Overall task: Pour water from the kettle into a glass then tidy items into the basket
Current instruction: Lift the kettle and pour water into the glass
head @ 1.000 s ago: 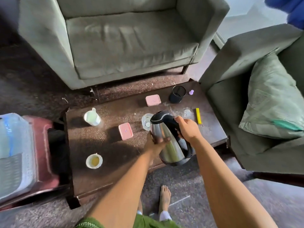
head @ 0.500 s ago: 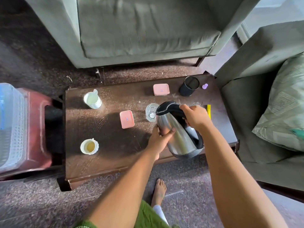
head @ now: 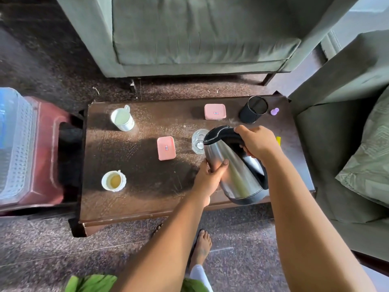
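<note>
I hold the kettle (head: 233, 165) tilted over the glass (head: 197, 141), right hand (head: 255, 142) gripping its handle, left hand (head: 209, 175) cupping its side, near the tabletop's (head: 136, 199) right edge.

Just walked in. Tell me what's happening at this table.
A person is tipping a stainless steel electric kettle with a black lid and handle toward a clear drinking glass on the dark brown wooden coffee table. The right hand grips the handle while the left hand holds the steel body. No stream of water is visible. Two pink lidded boxes, a white mug, a small white cup of yellowish liquid and a black mesh pen cup sit on the table.
</note>
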The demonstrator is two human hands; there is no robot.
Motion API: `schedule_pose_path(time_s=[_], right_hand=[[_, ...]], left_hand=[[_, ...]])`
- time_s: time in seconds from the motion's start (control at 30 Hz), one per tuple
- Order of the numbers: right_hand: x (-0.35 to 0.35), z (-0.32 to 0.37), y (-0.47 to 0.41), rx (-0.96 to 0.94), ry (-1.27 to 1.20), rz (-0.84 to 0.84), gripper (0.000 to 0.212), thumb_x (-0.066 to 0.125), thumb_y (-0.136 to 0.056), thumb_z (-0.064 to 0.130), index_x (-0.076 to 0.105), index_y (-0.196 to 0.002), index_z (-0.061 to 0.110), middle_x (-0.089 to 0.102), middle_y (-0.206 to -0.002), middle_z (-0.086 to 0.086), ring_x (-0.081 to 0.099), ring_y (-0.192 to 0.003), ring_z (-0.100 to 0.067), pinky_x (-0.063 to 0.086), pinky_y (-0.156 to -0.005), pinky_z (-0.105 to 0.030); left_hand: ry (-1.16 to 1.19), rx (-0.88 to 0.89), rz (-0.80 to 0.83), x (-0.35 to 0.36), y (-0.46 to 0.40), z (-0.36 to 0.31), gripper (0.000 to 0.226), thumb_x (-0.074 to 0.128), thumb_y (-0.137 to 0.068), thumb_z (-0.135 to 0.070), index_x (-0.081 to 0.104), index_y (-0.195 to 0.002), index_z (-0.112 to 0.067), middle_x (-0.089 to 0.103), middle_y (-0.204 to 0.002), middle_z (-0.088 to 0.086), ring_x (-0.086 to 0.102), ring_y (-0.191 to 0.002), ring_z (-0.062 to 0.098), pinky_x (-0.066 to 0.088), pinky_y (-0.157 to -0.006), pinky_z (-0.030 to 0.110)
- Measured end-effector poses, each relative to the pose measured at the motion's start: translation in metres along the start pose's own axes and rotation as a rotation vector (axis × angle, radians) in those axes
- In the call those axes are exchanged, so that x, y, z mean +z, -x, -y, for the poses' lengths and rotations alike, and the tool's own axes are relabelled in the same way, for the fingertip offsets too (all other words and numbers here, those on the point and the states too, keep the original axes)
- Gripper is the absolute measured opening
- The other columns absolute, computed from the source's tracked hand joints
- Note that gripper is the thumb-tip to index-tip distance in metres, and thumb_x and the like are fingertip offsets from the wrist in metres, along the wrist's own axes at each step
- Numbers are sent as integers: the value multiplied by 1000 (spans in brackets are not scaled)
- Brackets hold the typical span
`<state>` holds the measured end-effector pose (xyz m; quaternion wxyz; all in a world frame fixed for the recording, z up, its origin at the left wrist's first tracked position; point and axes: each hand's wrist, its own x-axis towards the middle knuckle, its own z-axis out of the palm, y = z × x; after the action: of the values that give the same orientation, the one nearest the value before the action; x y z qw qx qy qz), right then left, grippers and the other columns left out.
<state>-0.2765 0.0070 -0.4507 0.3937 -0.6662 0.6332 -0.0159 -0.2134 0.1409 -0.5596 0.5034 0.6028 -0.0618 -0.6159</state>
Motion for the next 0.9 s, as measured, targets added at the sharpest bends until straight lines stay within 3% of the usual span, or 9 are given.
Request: schedule_pose_path(time_s=[0.13,0.27,0.5,0.6,0.73,0.9], right_hand=[[5,4,-2,-9,-3,-4,52,51,-79,52,65,-67,4,62,-52,-5,57,-50,-23,51,-63,-36],[7,8,-4,-18,51,-14,56,48,-78,53,64,-62,3,64,-55,-10,60,-58,-28,55,-75,-42],[-2,14,-7,-47,102,-37,53,47,-83,48,61,-55,5,63,-54,-11,62,-64,-32,54,-77,-42],[-3,14,-8,-46,93,-34,52,47,-82,47,61,-56,4,63,-53,-10,59,-60,-29,54,-76,-42],[-3,10,-7,-39,99,-36,53,48,-81,48,63,-59,2,63,-51,-9,59,-56,-27,55,-75,-43],[-6,9,-7,-29,91,-36,56,48,-80,50,66,-67,-2,65,-54,-11,60,-54,-26,56,-75,-43]], left_hand=[[0,0,9,-3,-2,-1,72,78,-63,-62,50,-120,-29,64,-113,-1,64,-106,19,51,-96,42],[52,-8,6,-4,-1,-3,41,70,-86,-37,49,-118,-24,62,-103,-5,63,-92,11,53,-70,24],[94,-10,13,1,-2,-11,47,71,-84,-39,49,-121,-23,61,-111,3,61,-98,18,54,-91,37],[95,-7,11,2,-1,-11,50,71,-84,-38,49,-124,-19,61,-110,3,62,-100,19,53,-88,35],[107,-10,27,3,2,-10,31,69,-86,-36,52,-111,-27,62,-114,6,62,-106,21,54,-85,34],[135,7,26,7,5,-13,39,68,-88,-33,48,-120,-24,61,-115,5,62,-100,16,54,-72,24]])
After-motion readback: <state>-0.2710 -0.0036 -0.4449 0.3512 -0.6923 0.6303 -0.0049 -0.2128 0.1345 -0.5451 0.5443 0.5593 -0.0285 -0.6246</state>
